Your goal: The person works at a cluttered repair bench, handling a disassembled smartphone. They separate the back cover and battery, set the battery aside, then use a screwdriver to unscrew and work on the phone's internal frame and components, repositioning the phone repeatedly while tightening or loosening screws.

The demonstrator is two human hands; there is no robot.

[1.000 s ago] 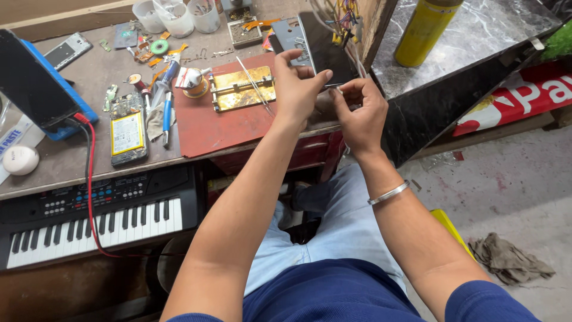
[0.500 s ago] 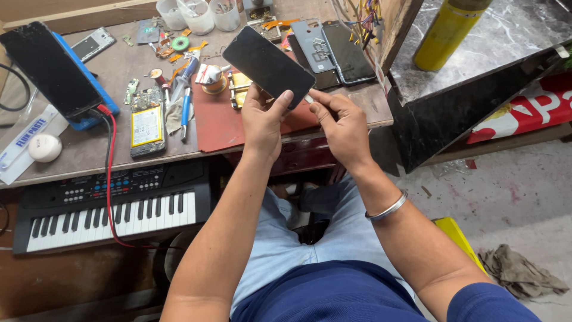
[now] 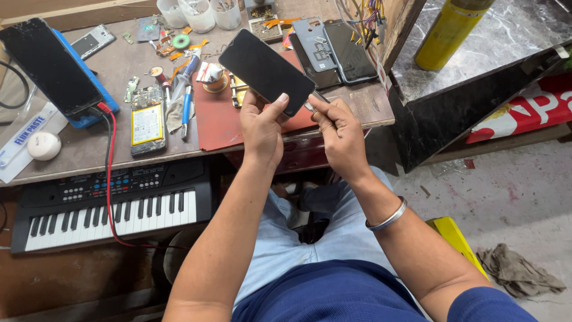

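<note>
Phone now lifted off red mat, screen up; left hand clamps its lower edge; right hand pinches small metal tool at its corner (edge work starting, likely).

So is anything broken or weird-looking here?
Yes. The black phone leaning at the table's left end has a cracked top corner, and another phone lies opened up, its insides showing.

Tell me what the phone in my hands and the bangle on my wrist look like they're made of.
The phone shows a smooth black face, probably glass, with a faint dull sheen and no marks. The bangle on the right wrist looks like polished metal, silver-grey, likely steel, with bright glints along its rim. The left hand grips the phone; the right hand pinches its lower corner.
</note>
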